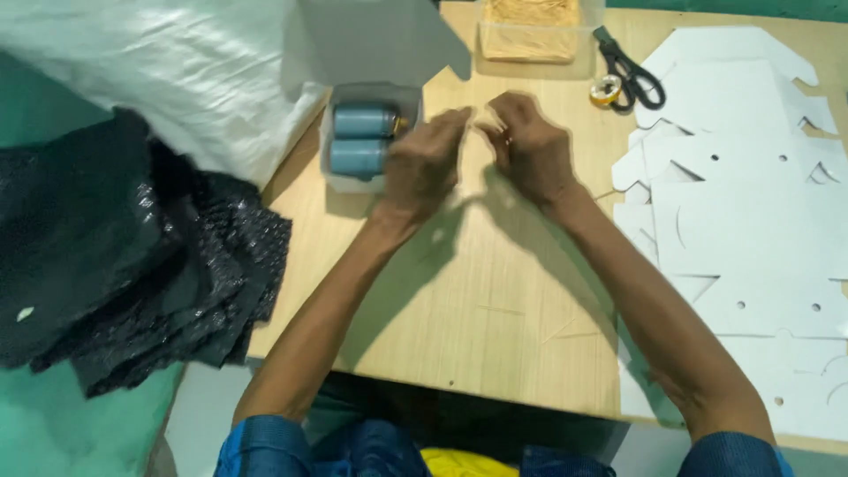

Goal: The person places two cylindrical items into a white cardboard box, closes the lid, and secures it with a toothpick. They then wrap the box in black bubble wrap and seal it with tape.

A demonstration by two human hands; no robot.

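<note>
From the head view, your left hand (424, 163) and right hand (528, 146) meet above the bench (495, 300), fingers pinched close together — can't tell what, if anything, they've got hold of. Just left of your left hand sits an open white box (340, 181) with two blue-grey cylinders (362, 137) side by side, near the bench's left edge. Flat white cardboard cutouts (742, 221) crowd the right side; scissors (632, 71) lie up top. Bare wood in front of you.
</note>
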